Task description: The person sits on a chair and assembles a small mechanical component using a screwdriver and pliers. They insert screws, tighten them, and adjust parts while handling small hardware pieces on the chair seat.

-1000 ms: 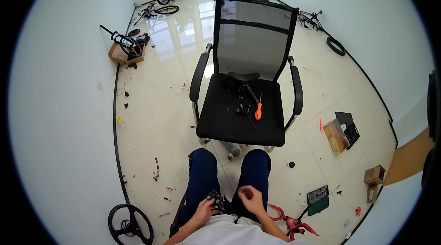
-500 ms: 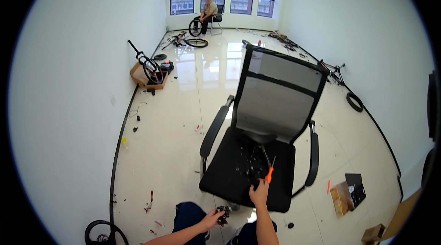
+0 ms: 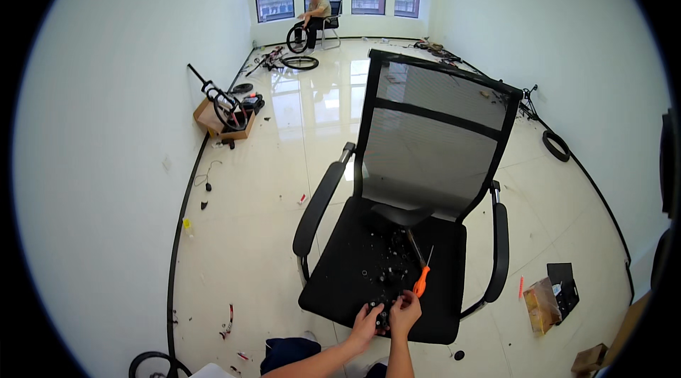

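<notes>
A dark, knobbly part with small shiny bits (image 3: 383, 318) is in my left hand (image 3: 365, 325), over the front edge of the black chair seat (image 3: 340, 286). Its exact kind is hard to make out. Close beside it, my right hand (image 3: 404, 313) has its fingers pinched together at the part's upper right side; anything between the fingertips is hidden. Just beyond lies a screwdriver (image 3: 421, 283) with an orange handle, untouched, its shaft pointing away. Behind it a black bicycle saddle (image 3: 403, 216) rests on the seat among several small dark parts (image 3: 386, 275).
At left, a cardboard box (image 3: 241, 131) holds a bicycle fork. A person (image 3: 317, 13) sits at the far windows with a wheel. A tyre (image 3: 556, 145) leans by the right wall; an open box (image 3: 542, 306) stands right of the chair. A black ring-shaped rim (image 3: 157, 355) lies lower left.
My right hand has left the screwdriver's handle and come back toward me. My left hand has moved right and up with the dark part, so both hands now meet at the seat's front.
</notes>
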